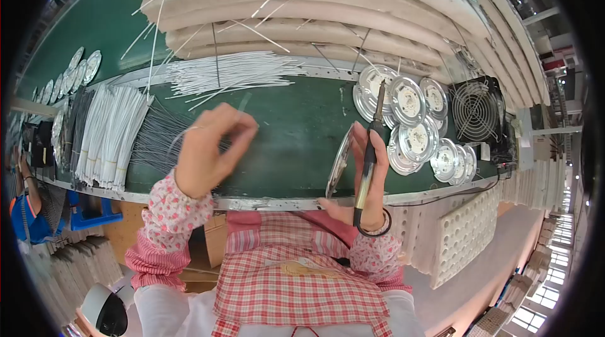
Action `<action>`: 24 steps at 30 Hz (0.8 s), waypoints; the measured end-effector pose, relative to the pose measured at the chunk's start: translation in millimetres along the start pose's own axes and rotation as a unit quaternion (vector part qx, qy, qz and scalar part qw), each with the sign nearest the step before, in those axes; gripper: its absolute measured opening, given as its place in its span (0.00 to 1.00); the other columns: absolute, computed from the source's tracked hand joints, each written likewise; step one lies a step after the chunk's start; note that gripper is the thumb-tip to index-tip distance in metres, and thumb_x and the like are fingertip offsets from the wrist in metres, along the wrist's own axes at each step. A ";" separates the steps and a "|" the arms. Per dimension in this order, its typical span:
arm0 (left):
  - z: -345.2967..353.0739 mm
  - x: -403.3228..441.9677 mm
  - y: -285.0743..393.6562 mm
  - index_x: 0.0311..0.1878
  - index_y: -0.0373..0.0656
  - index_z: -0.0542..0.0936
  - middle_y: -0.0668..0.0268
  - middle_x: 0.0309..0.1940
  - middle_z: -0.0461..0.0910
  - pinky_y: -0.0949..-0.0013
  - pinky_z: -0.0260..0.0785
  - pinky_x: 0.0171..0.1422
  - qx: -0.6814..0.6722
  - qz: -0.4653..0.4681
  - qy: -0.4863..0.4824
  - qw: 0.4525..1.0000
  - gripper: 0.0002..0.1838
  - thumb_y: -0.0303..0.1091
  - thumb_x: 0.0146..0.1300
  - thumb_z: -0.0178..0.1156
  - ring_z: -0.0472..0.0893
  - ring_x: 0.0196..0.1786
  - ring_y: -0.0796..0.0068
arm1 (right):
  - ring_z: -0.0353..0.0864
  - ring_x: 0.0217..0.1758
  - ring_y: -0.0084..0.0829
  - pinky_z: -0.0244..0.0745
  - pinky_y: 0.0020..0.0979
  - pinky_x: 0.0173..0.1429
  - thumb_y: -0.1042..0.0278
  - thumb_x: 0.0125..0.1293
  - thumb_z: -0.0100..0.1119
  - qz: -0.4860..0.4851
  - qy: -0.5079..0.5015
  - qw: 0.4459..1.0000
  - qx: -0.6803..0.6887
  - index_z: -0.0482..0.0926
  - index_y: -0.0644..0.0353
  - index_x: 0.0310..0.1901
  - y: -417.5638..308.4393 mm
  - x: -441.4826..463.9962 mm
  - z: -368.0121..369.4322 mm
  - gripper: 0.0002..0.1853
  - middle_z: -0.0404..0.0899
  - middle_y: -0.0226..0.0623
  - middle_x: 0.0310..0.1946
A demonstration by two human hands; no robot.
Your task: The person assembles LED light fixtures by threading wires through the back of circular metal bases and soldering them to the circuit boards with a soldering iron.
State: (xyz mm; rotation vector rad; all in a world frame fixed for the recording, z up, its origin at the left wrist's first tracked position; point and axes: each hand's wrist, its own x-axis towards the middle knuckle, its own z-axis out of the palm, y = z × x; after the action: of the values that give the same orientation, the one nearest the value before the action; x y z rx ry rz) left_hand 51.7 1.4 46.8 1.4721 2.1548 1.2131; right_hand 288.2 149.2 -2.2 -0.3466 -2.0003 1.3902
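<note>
1. Left of the fan (476, 110), in the head view, the right hand (378, 178) holds a disc (339, 163) tilted almost edge-on above the near side of the table (290, 129).
2. The disc looks light, thin and stiff. Its shiny metal is probably slippery, and the pale middle visible on the other discs (408, 98), between it and the fan, is likely the fragile part. The rim seems the right place to take hold, with the fingers off the face.
3. The right grip is closed on two things: thumb and fingers appear to pinch the disc near its rim, while the iron (370, 155) lies along the same hand, tip pointing away from the wearer. The iron looks rigid and easy to carry; its handle is the part to hold, as the metal tip may be hot.
4. Farther left of the fan, the left hand (211, 148) hangs over the table, fingers curled, thumb and forefinger close together. Whether anything is pinched between them, I cannot tell.
5. Past that hand, farthest from the fan, lie grey wires (157, 141) and a white bundle (104, 141). The wires look light, bendy and prone to tangle, best taken singly near an end.
</note>
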 end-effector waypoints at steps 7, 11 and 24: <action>50.9 -0.4 46.1 0.41 0.39 0.84 0.63 0.34 0.80 0.69 0.73 0.40 -0.144 0.055 -0.121 0.981 0.08 0.20 0.59 0.67 0.80 0.36 0.69 | 0.53 0.82 0.48 0.48 0.48 0.83 0.70 0.41 0.86 -0.031 -0.007 0.996 0.086 0.45 0.59 0.77 -4.0 -14.8 0.3 0.66 0.50 0.56 0.78; 61.8 -0.1 51.1 0.44 0.37 0.84 0.63 0.36 0.81 0.71 0.75 0.42 -0.188 0.014 -0.132 0.973 0.09 0.19 0.60 0.66 0.82 0.38 0.72 | 0.52 0.82 0.50 0.47 0.50 0.83 0.70 0.41 0.86 -0.033 -0.017 0.993 0.109 0.45 0.59 0.78 -1.2 -15.0 -5.3 0.67 0.50 0.56 0.78; 66.2 7.5 51.0 0.43 0.36 0.85 0.62 0.37 0.82 0.72 0.75 0.43 -0.215 -0.013 -0.130 0.968 0.07 0.20 0.62 0.67 0.82 0.40 0.74 | 0.54 0.82 0.48 0.51 0.49 0.82 0.46 0.45 0.85 0.125 -0.002 0.932 0.340 0.45 0.60 0.78 -7.9 -8.9 -8.3 0.68 0.51 0.56 0.78</action>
State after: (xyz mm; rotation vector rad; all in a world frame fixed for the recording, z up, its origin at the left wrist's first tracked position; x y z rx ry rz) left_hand 122.0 47.2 46.2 1.3209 1.6098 1.2939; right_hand 301.4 147.2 3.4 -0.2793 -1.3808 2.1326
